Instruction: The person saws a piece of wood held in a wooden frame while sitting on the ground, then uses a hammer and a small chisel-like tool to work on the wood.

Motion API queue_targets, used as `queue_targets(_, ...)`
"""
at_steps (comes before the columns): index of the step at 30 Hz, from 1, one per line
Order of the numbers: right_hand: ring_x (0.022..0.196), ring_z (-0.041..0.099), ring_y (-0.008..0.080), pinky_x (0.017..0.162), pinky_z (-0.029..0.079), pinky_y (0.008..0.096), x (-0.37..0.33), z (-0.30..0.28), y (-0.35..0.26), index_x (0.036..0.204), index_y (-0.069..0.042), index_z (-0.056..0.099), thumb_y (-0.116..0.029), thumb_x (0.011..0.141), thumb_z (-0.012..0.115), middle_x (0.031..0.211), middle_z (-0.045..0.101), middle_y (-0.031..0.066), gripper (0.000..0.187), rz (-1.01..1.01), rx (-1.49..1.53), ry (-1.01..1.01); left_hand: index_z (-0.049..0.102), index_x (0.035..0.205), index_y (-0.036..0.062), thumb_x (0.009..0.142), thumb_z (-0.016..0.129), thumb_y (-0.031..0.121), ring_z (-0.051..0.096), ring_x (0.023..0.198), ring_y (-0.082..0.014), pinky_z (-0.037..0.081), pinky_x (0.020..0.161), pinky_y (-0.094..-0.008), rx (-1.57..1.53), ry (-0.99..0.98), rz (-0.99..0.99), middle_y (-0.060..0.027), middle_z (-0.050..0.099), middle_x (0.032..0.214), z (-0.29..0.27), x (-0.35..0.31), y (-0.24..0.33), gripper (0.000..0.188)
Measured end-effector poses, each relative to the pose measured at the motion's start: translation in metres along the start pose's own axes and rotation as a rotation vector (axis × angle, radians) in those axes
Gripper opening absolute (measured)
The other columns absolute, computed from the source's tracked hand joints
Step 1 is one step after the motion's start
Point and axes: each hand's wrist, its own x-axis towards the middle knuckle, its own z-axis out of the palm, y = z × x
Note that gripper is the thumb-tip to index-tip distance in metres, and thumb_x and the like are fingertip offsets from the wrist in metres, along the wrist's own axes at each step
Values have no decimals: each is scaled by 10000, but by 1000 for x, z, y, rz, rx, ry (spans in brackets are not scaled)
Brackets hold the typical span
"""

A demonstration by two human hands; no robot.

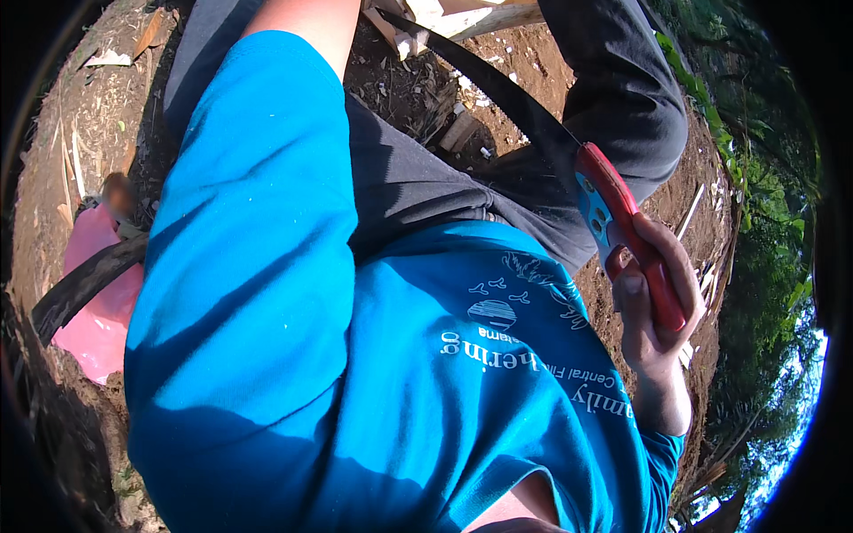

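My right hand (659,306) is closed around the red handle of a pruning saw (520,111), over to the right of my body. Its long, dark, curved blade runs up and to the left, and the tip is beside pale cut wood (484,19) at the top edge. Whether the teeth touch the wood, I cannot tell. My left forearm, below a blue sleeve, goes out of the picture at the top, so the left hand is hidden. Both of my legs, in dark trousers, are spread around the wood.
Wood chips and a short wood block (459,131) lie on the brown soil between my legs. At the left are a pink, smooth-looking item (102,311) and a dark branch (80,289) crossing it. Green plants (760,275) line the right side.
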Motion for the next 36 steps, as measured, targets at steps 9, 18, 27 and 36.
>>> queue_targets(9, 1098, 681, 149, 955, 527, 293, 130, 65, 44, 1278, -5, 673, -102, 995, 677, 1160, 734, 125, 299, -66, 162, 7, 735, 1200, 33, 773, 741, 655, 699, 1122, -335, 523, 965, -417, -66, 5, -29, -220, 721, 1203, -2, -11, 6, 755)
queue_targets(18, 958, 699, 116, 861, 554, 280, 154, 141, 74, 1261, -66, 685, -88, 1005, 659, 1095, 740, 61, 258, -137, 259, 96, 738, 1193, 45, 797, 726, 635, 695, 1118, -339, 523, 962, -417, -22, -18, 1, -218, 722, 1194, -8, -8, 8, 710)
queue_targets(27, 1158, 691, 245, 979, 534, 357, 129, 133, 94, 1350, -79, 614, -118, 1001, 670, 1293, 680, 126, 356, -101, 384, 3, 743, 1175, 38, 818, 731, 603, 700, 1075, -350, 526, 935, -424, 16, -7, 93, -225, 727, 1166, 1, 12, -1, 668)
queue_targets(36, 1070, 716, 261, 924, 560, 359, 173, 101, 54, 1280, -49, 667, -129, 976, 639, 1133, 740, 159, 316, -218, 213, -46, 768, 1094, 50, 823, 707, 637, 715, 1019, -349, 537, 897, -433, -30, 6, 60, -213, 744, 1098, 4, 11, -3, 649)
